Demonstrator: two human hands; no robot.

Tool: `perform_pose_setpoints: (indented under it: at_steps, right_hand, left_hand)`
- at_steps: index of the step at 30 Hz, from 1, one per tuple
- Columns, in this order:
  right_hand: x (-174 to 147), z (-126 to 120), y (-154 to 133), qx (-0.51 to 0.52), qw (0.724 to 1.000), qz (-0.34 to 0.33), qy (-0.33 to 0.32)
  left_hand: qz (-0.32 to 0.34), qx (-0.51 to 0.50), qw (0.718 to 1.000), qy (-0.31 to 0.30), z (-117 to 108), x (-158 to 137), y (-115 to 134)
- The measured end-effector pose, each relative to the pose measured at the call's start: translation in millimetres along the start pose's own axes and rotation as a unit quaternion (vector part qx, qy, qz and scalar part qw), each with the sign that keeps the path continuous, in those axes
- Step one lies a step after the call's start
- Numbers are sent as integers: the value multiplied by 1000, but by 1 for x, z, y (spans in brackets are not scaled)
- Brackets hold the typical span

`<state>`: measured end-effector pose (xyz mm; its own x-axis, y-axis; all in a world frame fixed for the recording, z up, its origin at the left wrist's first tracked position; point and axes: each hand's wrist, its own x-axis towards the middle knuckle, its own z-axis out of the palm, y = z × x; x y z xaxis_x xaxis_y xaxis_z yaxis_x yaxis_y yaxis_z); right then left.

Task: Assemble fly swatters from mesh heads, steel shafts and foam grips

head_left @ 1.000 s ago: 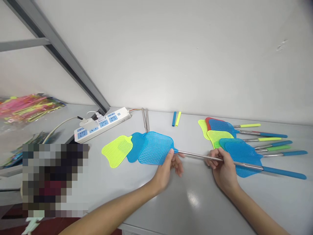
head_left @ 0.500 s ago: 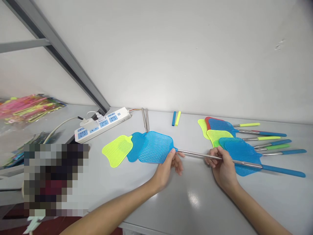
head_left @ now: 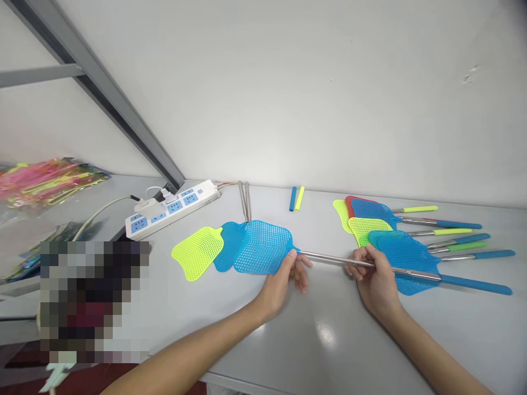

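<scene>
A blue fly swatter (head_left: 265,248) with an extended metal rod and a blue grip stretches between my hands. My left hand (head_left: 284,280) pinches its neck, where the mesh head meets the rod. Closed around the middle of the rod is my right hand (head_left: 374,280). Left of the held head lie a loose blue swatter head (head_left: 227,249) and a yellow swatter head (head_left: 198,253), the blue one partly covered. Under the rod's grip end, at the right, several swatters with handles overlap; a blue one (head_left: 405,258) is on top.
Two metal rods (head_left: 245,202) lie near the wall, beside a white power strip (head_left: 175,211) with plugs and cables. A blue tube (head_left: 292,199) and a yellow tube (head_left: 300,198) lie at the back. Bagged colourful items (head_left: 53,181) are at far left, near a grey frame post (head_left: 111,99).
The grip end of the held swatter has shifted very slightly up and left. Both hands keep almost the same place and hold.
</scene>
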<state>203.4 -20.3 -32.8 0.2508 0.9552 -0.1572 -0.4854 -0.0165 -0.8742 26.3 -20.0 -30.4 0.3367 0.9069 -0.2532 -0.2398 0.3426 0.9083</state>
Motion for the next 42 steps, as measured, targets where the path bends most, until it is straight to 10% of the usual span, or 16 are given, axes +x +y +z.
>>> perform_pose_setpoints:
  at_steps: [42]
  right_hand:
    - [2, -1, -1, 12, 1000, 9, -2]
  left_hand:
    - [18, 24, 999, -18, -1, 2, 0]
